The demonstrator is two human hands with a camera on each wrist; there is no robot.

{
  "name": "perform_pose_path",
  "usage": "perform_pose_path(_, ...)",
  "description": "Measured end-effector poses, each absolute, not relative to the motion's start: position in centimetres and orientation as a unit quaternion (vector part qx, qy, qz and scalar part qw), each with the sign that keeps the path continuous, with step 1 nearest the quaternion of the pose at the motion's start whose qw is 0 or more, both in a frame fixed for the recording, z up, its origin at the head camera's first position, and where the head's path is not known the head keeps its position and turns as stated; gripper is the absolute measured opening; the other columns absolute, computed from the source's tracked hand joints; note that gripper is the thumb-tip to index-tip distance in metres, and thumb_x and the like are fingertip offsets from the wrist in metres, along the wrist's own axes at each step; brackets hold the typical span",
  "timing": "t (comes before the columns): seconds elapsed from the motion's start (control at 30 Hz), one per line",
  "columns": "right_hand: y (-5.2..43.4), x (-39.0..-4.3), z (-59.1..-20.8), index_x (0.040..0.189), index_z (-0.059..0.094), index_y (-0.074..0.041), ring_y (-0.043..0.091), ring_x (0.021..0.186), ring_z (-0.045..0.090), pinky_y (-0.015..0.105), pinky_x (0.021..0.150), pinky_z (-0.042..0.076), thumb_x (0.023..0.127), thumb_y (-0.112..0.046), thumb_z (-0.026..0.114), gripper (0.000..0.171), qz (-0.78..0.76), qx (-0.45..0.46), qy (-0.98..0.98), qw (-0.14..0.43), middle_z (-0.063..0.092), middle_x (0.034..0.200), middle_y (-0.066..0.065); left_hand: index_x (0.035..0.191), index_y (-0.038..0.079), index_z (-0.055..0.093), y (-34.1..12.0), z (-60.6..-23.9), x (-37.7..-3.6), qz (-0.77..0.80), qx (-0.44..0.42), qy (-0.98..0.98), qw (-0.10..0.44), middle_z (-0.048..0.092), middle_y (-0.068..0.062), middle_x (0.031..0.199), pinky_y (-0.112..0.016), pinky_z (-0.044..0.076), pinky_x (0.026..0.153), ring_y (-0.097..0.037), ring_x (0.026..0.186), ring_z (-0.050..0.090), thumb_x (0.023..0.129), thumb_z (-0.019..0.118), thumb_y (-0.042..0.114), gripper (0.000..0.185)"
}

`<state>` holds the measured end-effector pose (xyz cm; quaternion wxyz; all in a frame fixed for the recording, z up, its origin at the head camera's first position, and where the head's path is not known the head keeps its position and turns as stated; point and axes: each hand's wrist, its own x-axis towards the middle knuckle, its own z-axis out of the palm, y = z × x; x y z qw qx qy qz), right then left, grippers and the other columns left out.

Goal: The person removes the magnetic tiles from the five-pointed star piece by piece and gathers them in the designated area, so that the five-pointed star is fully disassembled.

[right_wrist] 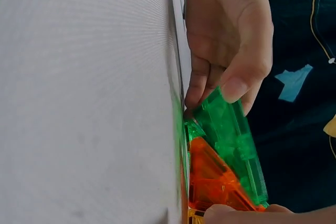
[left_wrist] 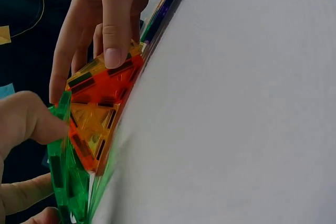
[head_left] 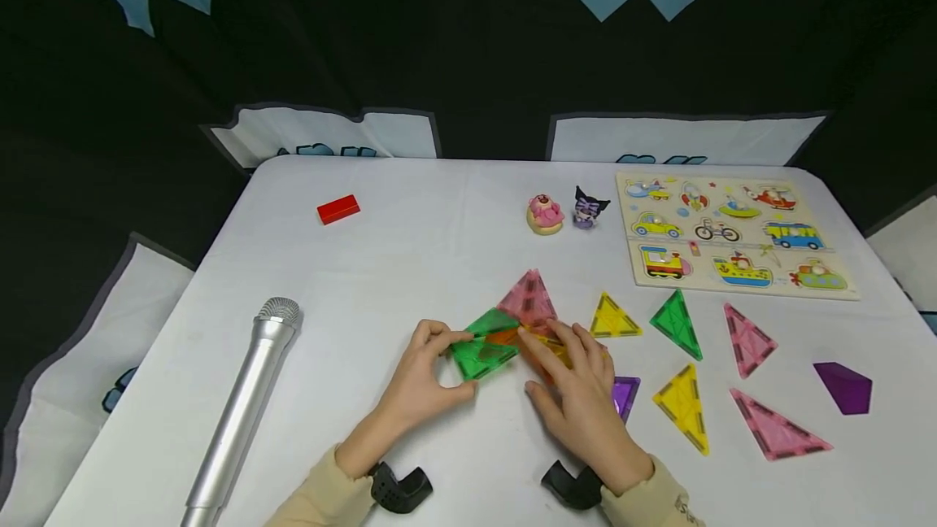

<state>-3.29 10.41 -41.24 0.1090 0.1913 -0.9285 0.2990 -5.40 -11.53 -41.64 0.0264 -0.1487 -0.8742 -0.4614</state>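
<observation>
Pinching a green triangle tile (head_left: 479, 358) tilted up beside the orange tile (head_left: 505, 337), the left hand (head_left: 420, 381) works opposite the right hand (head_left: 578, 393), whose straight fingers press the orange tile flat.

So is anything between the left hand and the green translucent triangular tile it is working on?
Nothing visible: the left hand already pinches the green translucent triangular tile, tilted up beside the orange triangular tile that the right hand presses.

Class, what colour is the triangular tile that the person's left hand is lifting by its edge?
Green: the left hand pinches a translucent green tile, clearest in the right wrist view.
</observation>
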Motion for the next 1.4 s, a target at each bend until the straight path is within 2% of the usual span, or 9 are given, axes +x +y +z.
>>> perform_pose_path(0.23, 10.6, -3.2, -41.2, 0.135, 0.045, -0.026, 0.040, 0.127, 0.017, 0.062, 0.096, 0.009, 0.076, -0.015, 0.072, 0.065, 0.300, 0.188, -0.930, 0.098, 0.028, 0.141, 0.011, 0.107, 0.010, 0.062, -11.6, -41.0, -5.2, -0.481, -0.152, -0.863, 0.013, 0.051, 0.003, 0.107, -0.032, 0.043, 0.077, -0.013, 0.087, 0.049, 0.064, 0.073, 0.013, 0.044)
perform_pose_path(0.47, 10.9, -3.4, -41.2, 0.134, 0.046, -0.025, 0.040, 0.127, 0.017, 0.061, 0.097, 0.008, 0.075, -0.015, 0.073, 0.065, 0.291, 0.185, -0.934, 0.098, 0.028, 0.141, 0.011, 0.112, 0.001, 0.057, -12.0, -40.1, -6.9, -0.594, -0.133, -0.792, 0.033, 0.052, -0.010, 0.110, -0.039, 0.043, 0.084, -0.022, 0.095, 0.050, 0.073, 0.072, 0.005, 0.043)
perform_pose_path(0.7, 10.5, -3.1, -41.5, 0.134, 0.045, -0.024, 0.040, 0.127, 0.016, 0.061, 0.097, 0.008, 0.076, -0.016, 0.072, 0.064, 0.301, 0.181, -0.932, 0.085, 0.027, 0.141, 0.011, 0.108, 0.000, 0.059, -12.3, -40.3, -10.7, -0.488, -0.017, -0.871, 0.046, 0.051, -0.011, 0.106, -0.039, 0.036, 0.081, -0.024, 0.094, 0.046, 0.076, 0.073, 0.025, 0.043)
perform_pose_path(0.87, 10.6, -3.0, -41.5, 0.135, 0.043, -0.027, 0.039, 0.128, 0.015, 0.060, 0.098, 0.008, 0.078, -0.018, 0.071, 0.065, 0.300, 0.179, -0.934, 0.072, 0.025, 0.143, 0.009, 0.108, 0.001, 0.060, -11.8, -41.6, -12.7, -0.415, -0.004, -0.908, 0.057, 0.052, -0.014, 0.109, -0.047, 0.025, 0.087, -0.030, 0.101, 0.042, 0.074, 0.074, 0.031, 0.047)
perform_pose_path(1.03, 10.7, -2.9, -41.4, 0.136, 0.042, -0.027, 0.038, 0.128, 0.014, 0.060, 0.098, 0.007, 0.078, -0.020, 0.071, 0.065, 0.297, 0.183, -0.934, 0.069, 0.024, 0.144, 0.009, 0.104, 0.006, 0.061, -11.3, -41.7, -12.3, -0.384, -0.008, -0.921, 0.066, 0.048, -0.013, 0.113, -0.046, 0.022, 0.088, -0.031, 0.106, 0.035, 0.069, 0.077, 0.035, 0.048)
perform_pose_path(1.1, 10.8, -2.9, -41.3, 0.136, 0.042, -0.027, 0.038, 0.128, 0.014, 0.060, 0.098, 0.007, 0.078, -0.020, 0.071, 0.064, 0.296, 0.185, -0.934, 0.073, 0.024, 0.144, 0.009, 0.106, 0.007, 0.060, -11.3, -41.3, -11.5, -0.379, -0.019, -0.923, 0.066, 0.045, -0.014, 0.112, -0.045, 0.021, 0.086, -0.030, 0.104, 0.033, 0.070, 0.077, 0.037, 0.050)
perform_pose_path(1.2, 10.9, -3.0, -41.3, 0.136, 0.043, -0.026, 0.037, 0.128, 0.015, 0.060, 0.098, 0.008, 0.078, -0.021, 0.071, 0.064, 0.294, 0.190, -0.933, 0.079, 0.024, 0.144, 0.009, 0.113, 0.008, 0.057, -11.6, -40.5, -10.4, -0.380, -0.049, -0.922, 0.053, 0.047, -0.010, 0.098, -0.041, 0.022, 0.076, -0.026, 0.092, 0.039, 0.068, 0.079, 0.036, 0.057)
perform_pose_path(1.3, 10.9, -3.0, -41.2, 0.136, 0.042, -0.026, 0.037, 0.128, 0.015, 0.060, 0.098, 0.007, 0.078, -0.021, 0.070, 0.064, 0.294, 0.193, -0.933, 0.079, 0.024, 0.144, 0.009, 0.114, 0.008, 0.056, -12.2, -40.1, -9.9, -0.391, -0.119, -0.913, 0.006, 0.051, -0.004, 0.082, -0.036, 0.025, 0.071, -0.020, 0.076, 0.043, 0.068, 0.080, 0.028, 0.056)
perform_pose_path(1.4, 11.0, -3.1, -41.2, 0.136, 0.042, -0.026, 0.037, 0.129, 0.015, 0.060, 0.098, 0.007, 0.079, -0.022, 0.070, 0.064, 0.295, 0.195, -0.932, 0.077, 0.023, 0.145, 0.009, 0.112, 0.007, 0.057, -12.7, -40.5, -10.0, -0.405, -0.180, -0.895, -0.045, 0.053, 0.001, 0.079, -0.031, 0.032, 0.067, -0.017, 0.071, 0.043, 0.071, 0.078, 0.021, 0.048)
